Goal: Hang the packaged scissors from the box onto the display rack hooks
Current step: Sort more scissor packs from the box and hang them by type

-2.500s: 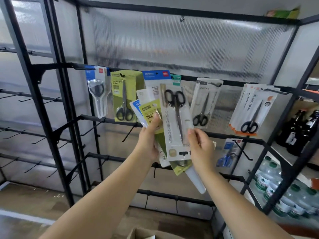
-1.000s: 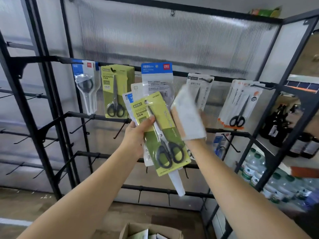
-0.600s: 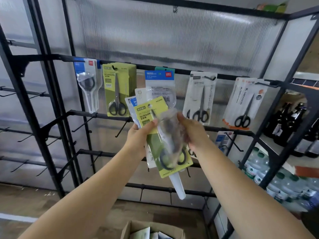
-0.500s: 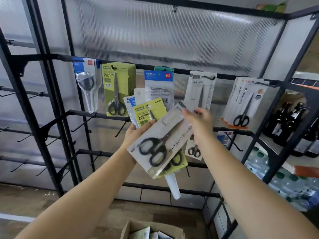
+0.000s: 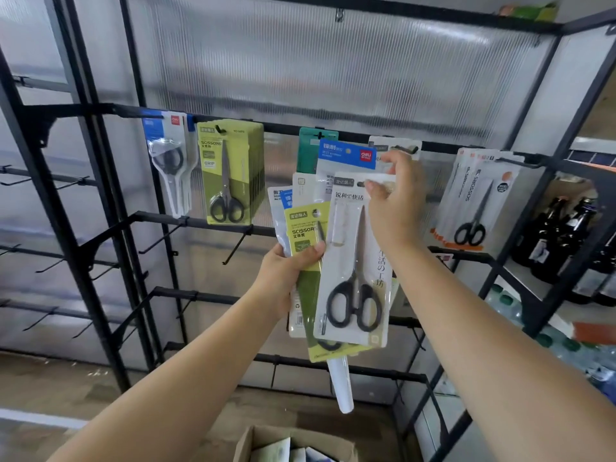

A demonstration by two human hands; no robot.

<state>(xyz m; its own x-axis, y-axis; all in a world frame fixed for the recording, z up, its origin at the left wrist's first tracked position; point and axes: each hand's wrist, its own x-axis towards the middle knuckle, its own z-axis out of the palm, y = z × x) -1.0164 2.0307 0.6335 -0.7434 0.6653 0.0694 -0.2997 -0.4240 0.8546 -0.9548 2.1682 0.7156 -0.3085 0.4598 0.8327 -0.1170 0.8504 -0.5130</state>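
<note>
My right hand (image 5: 395, 208) pinches the top edge of a white pack of black-handled scissors (image 5: 353, 271), which hangs upright in front of the rack's top rail (image 5: 286, 128). My left hand (image 5: 286, 275) grips a fanned stack of scissor packs (image 5: 305, 235), a yellow-green one foremost. Behind my right hand, a grey-white pack on its hook (image 5: 396, 146) is mostly hidden. A teal pack (image 5: 311, 146) hangs behind the stack. The open cardboard box (image 5: 293, 445) sits on the floor below.
Blue-white packs (image 5: 170, 168) and green packs (image 5: 230, 175) hang at the left, orange-trimmed packs (image 5: 473, 205) at the right. Bare hooks (image 5: 233, 251) jut from the lower rails. Dark bottles (image 5: 560, 235) and capped water bottles stand on shelves at the right.
My right hand has turned the white pack from a slant, handles to the left, to upright with the handles down, and lifted its top edge toward the top rail. My left hand held the stack steady.
</note>
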